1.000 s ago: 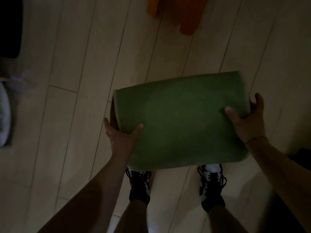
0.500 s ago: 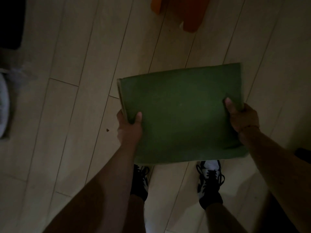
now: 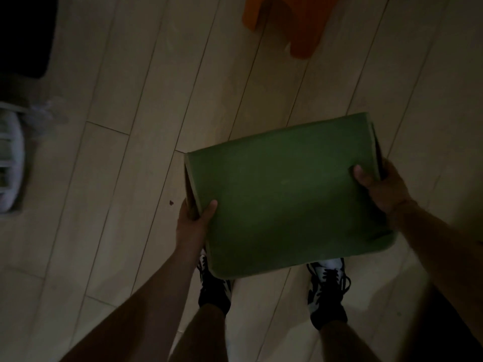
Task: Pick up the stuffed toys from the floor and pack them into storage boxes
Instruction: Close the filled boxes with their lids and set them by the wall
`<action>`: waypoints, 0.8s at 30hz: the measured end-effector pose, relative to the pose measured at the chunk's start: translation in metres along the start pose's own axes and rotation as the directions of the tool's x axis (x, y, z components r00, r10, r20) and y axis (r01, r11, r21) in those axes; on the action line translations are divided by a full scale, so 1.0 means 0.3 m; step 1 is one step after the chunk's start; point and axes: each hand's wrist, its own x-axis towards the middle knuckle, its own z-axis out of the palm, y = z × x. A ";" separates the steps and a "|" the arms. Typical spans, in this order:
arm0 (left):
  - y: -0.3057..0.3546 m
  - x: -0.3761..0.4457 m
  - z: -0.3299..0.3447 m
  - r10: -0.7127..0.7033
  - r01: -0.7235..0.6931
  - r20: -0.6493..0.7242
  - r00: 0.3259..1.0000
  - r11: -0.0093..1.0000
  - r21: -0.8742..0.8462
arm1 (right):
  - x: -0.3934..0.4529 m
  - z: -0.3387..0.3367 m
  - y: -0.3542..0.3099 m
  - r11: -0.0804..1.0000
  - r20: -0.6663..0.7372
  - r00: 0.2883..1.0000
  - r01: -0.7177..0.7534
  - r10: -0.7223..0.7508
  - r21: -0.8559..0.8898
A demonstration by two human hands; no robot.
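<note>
A dim view looking straight down at a pale plank floor point(image 3: 130, 178). The landmark is a green storage box point(image 3: 287, 199), the largest thing in view, held above the floor in front of the person's body, its flat green face turned up toward the camera. Whether that face is a lid or the base cannot be told, and nothing inside can be seen.

Beyond the box's far edge, well apart, lies an orange soft thing point(image 3: 300, 27), cut off by the frame; it may be a stuffed toy. Far to the box's left, a pale slatted object point(image 3: 10, 163) sits at the frame's edge.

Just below the box's near edge, two black-and-white shoes point(image 3: 328, 283) stand on the floor.

The left hand point(image 3: 193, 226) grips the box's left edge, thumb on top and fingers curled beneath. The right hand point(image 3: 381, 186) grips the right edge the same way.

The box looks light and stiff-walled, probably cardboard that can flex. Taking it at opposite edges with both hands, as here, seems the steadiest hold.
</note>
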 end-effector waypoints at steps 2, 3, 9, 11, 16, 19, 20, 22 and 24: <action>0.008 0.027 -0.024 -0.040 0.040 0.054 0.998 0.999 -0.005 | 0.055 -0.033 -0.014 0.998 0.178 0.983 -0.049 0.041 0.041; 0.015 0.037 -0.029 -0.052 0.056 0.096 0.994 0.998 -0.033 | 0.075 -0.036 -0.020 0.997 0.250 0.967 -0.055 0.040 0.052; 0.002 0.032 0.061 -0.057 0.059 0.016 0.998 0.986 -0.158 | 0.086 0.014 0.025 0.986 0.203 0.977 -0.092 0.063 0.139; -0.007 0.018 0.080 -0.052 0.046 -0.046 0.998 0.991 -0.128 | 0.055 0.015 0.031 0.981 0.150 0.986 -0.103 0.079 0.162; -0.029 -0.096 0.021 -0.051 0.040 -0.161 0.986 0.997 -0.072 | -0.096 0.054 -0.079 0.995 0.059 0.997 -0.046 0.041 0.088; -0.022 -0.219 -0.085 -0.107 0.084 -0.270 0.957 0.992 -0.094 | -0.227 0.099 -0.191 0.992 -0.010 1.000 0.025 -0.026 -0.127; -0.014 -0.267 -0.133 -0.123 0.099 -0.314 0.941 0.991 -0.092 | -0.283 0.124 -0.253 0.974 0.001 0.998 0.059 -0.061 -0.217; -0.007 -0.369 -0.250 -0.162 0.136 -0.403 0.900 0.986 -0.094 | -0.430 0.195 -0.407 0.894 0.052 0.988 0.156 -0.148 -0.420; -0.005 -0.503 -0.399 -0.205 0.159 -0.456 0.866 0.978 -0.138 | -0.622 0.283 -0.560 0.751 0.107 0.961 0.266 -0.255 -0.604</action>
